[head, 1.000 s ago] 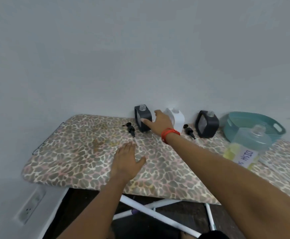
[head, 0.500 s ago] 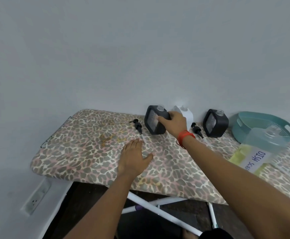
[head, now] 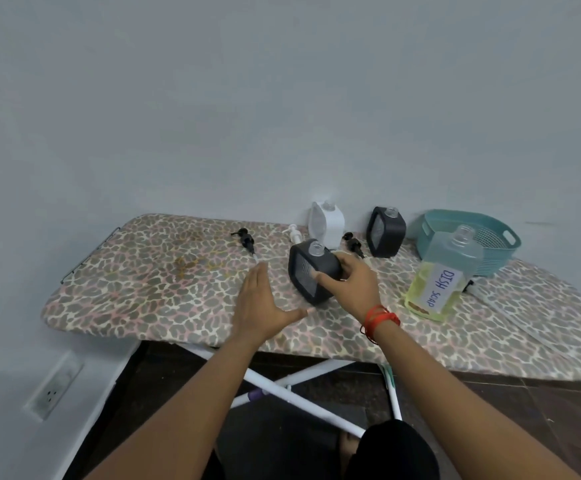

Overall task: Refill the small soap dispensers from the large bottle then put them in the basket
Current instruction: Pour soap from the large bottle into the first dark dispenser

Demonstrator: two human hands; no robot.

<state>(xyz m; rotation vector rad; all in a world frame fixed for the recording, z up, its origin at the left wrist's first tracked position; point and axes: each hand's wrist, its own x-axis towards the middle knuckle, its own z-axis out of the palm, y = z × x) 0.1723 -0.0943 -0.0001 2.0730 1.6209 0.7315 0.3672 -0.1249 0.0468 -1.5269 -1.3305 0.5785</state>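
Matt black dispenser (head: 311, 273) — patterned cloth board cover (head: 150, 289).

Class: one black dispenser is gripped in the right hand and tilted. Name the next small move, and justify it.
Probably set the black dispenser upright near the dish soap bottle. The right hand holds it tilted with its pump off, and the open left hand waits beside it.
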